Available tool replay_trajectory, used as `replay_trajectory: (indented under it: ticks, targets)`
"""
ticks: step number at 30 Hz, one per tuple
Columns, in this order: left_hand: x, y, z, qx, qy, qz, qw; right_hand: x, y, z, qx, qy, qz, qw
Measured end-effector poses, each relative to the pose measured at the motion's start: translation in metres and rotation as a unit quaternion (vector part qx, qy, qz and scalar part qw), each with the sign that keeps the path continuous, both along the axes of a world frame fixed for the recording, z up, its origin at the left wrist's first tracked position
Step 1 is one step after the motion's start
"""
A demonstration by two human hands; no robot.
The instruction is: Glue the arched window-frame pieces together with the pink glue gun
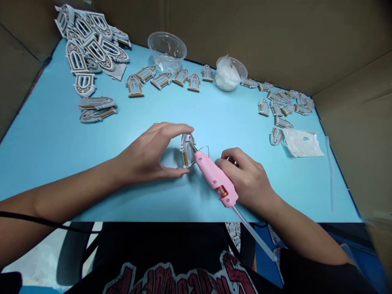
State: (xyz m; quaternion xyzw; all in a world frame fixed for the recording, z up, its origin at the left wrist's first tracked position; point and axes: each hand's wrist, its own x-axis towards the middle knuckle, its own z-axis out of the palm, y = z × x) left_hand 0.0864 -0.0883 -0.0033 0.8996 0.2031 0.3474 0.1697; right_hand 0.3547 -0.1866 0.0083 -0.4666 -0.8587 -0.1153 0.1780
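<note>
Between the thumb and forefinger of my left hand [153, 153] is a small arched window-shaped piece [188, 151], white-grey with a gold strip, held by its top and bottom ends above the blue table. My right hand [246, 175] is wrapped round the handle of a pink hot glue gun [216, 175]. The gun's metal nozzle [193, 148] meets the upper part of the piece, or is just over it; I cannot tell which. A clear glue stick [254, 232] sticks out of the gun's rear end. Most of the trigger side is hidden by my right fingers.
A heap of larger arched pieces [92, 45] lies at the back left. Along the back stand a clear plastic tub [167, 51] and a tub of white material [228, 73]. Smaller pieces [277, 107] and a white sheet [302, 143] lie right. Cardboard walls [260, 36] enclose the blue table [147, 204].
</note>
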Motion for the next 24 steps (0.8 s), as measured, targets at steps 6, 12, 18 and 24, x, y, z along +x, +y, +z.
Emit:
replay_trajectory:
  ticks: [6, 12, 18, 24]
  targets:
    - [0.002, 0.004, -0.004, 0.050, 0.010, -0.021, 0.998, -0.001, 0.000, -0.001, 0.011, -0.006, 0.005, 1.000]
    - [0.000, 0.007, 0.000, 0.020, -0.024, 0.015, 0.999, 0.004, 0.004, 0.000, 0.030, -0.022, -0.083, 0.996]
    - [-0.006, 0.014, -0.010, -0.125, 0.027, 0.016, 0.992, 0.017, 0.014, -0.002, 0.009, 0.013, -0.135, 0.991]
    - [-0.007, 0.020, -0.014, -0.204, 0.138, 0.029, 0.969, 0.020, 0.017, -0.005, -0.017, 0.042, -0.160, 0.986]
